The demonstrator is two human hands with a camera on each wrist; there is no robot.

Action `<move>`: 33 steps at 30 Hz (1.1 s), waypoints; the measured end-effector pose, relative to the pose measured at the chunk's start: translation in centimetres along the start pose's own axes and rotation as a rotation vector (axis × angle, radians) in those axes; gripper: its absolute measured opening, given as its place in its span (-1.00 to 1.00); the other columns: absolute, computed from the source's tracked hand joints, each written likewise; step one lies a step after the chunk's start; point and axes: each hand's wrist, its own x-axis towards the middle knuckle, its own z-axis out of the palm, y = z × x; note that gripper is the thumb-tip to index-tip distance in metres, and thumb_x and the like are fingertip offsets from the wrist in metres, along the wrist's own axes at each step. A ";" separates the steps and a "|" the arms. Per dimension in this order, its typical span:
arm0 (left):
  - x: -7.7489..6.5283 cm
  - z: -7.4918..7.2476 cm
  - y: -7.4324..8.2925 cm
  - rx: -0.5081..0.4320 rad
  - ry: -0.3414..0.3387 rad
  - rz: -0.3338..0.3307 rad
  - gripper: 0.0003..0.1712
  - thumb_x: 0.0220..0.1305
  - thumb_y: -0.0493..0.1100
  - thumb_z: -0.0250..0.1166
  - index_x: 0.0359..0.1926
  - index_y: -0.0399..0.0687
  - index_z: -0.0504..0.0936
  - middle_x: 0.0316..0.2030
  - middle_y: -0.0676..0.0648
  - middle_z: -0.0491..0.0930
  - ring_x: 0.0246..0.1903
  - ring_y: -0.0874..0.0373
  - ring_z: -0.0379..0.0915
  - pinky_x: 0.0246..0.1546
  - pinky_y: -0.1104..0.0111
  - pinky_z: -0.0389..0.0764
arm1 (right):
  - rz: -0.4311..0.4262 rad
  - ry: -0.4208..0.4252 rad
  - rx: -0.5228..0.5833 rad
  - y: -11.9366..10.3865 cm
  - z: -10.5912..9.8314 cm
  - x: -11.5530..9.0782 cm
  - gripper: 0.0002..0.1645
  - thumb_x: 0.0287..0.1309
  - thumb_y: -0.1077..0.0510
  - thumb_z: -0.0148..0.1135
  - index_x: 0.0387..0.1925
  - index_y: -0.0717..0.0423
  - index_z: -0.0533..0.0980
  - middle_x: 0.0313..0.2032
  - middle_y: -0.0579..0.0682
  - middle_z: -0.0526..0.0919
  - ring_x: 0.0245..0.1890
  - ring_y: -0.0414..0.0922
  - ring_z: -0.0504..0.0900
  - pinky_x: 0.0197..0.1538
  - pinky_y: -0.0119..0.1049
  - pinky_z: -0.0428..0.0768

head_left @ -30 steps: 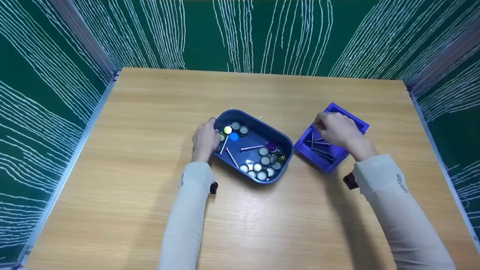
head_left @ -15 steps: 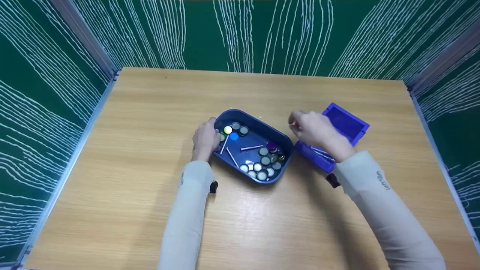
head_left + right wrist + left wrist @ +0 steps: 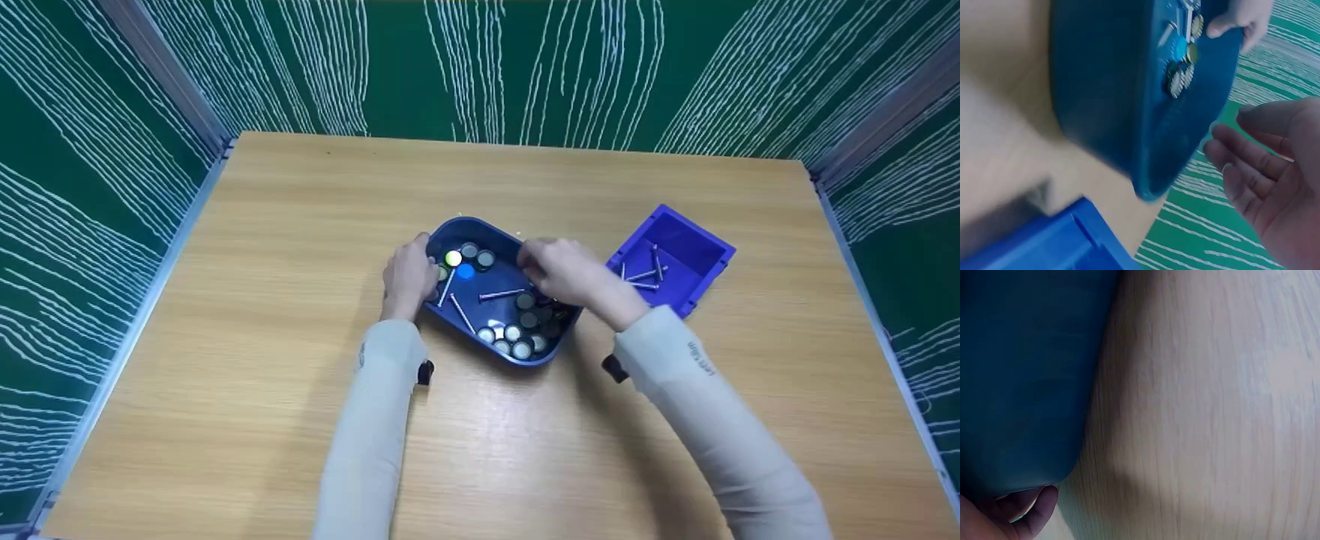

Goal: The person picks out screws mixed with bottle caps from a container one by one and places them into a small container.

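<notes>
My left hand grips the left end of a dark blue bin, thumb inside the rim and fingers outside. Bottle caps with crimped edges and some slim metal nails or screws lie in it. Over the bin's right part hovers my right hand, hiding some caps. The right wrist view shows this hand with loosely bent fingers and nothing between them, apart from the rim. To the right, a purple-blue box contains several similar metal pieces.
The wooden table carries both containers, which stand close together. A green wall with white wavy lines rises behind the table's far edge, and similar panels flank both sides.
My right hand has moved left from above the purple-blue box to over the dark blue bin, uncovering metal pieces in the box. My left hand stays on the bin's end.
</notes>
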 end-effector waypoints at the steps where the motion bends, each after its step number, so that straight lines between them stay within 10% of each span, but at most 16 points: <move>1: 0.0 0.0 0.0 0.002 0.003 0.004 -0.54 0.40 -0.17 0.10 0.30 0.02 0.43 0.18 -0.17 0.58 0.10 -0.14 0.56 0.06 -0.02 0.55 | -0.013 -0.012 0.000 -0.2 0.5 0.1 -0.77 0.25 0.23 0.15 -0.07 0.17 0.57 -0.10 0.16 0.69 -0.13 0.11 0.69 -0.01 0.01 0.64; 13: 0.1 -0.2 0.0 -0.009 -0.011 -0.005 -0.54 0.42 -0.16 0.09 0.31 0.03 0.40 0.17 -0.17 0.58 0.05 -0.11 0.56 0.04 0.01 0.56 | -0.072 -0.014 -0.118 -1.1 6.3 0.2 -0.66 0.25 0.22 0.16 0.05 0.21 0.43 -0.04 0.18 0.49 -0.05 0.13 0.49 -0.07 0.01 0.60; 33: -0.1 -0.1 0.0 0.012 -0.002 0.013 -0.55 0.43 -0.16 0.08 0.31 0.01 0.41 0.17 -0.19 0.58 0.06 -0.15 0.58 0.03 -0.02 0.57 | 0.044 -0.038 -0.136 -1.1 8.2 0.5 -0.33 0.13 0.00 0.40 0.16 0.21 0.35 0.00 0.23 0.45 0.02 0.18 0.45 0.00 0.05 0.59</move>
